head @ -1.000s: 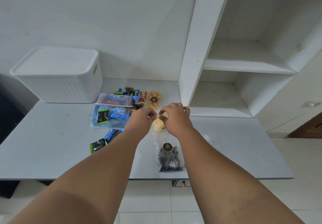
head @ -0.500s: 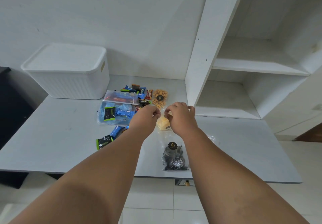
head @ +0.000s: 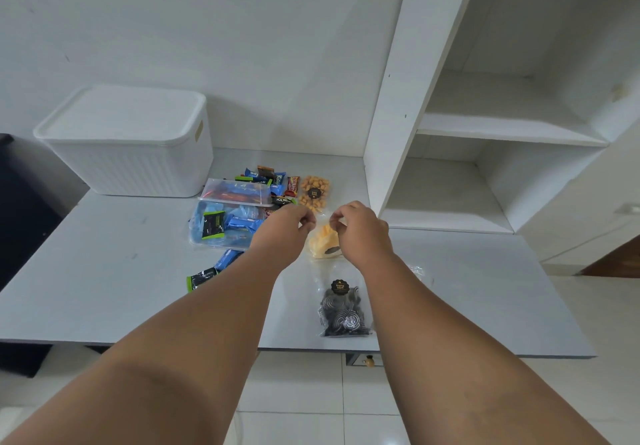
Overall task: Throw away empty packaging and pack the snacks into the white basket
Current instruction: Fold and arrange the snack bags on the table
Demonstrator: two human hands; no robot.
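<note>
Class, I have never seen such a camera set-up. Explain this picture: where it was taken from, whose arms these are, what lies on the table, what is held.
No machine here: a camera worn on a person's head looks down along both bare arms. The left hand and right hand each pinch the top of a clear bag of yellow snacks. On the table are a bag of dark spiral biscuits, orange puffs, pouches of blue wrappers and a lidded white basket.

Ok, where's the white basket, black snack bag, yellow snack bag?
white basket (head: 135, 171): head view, ribbed front wall.
black snack bag (head: 343, 311): head view, dark swirls.
yellow snack bag (head: 321, 242): head view, yellow contents.
</note>
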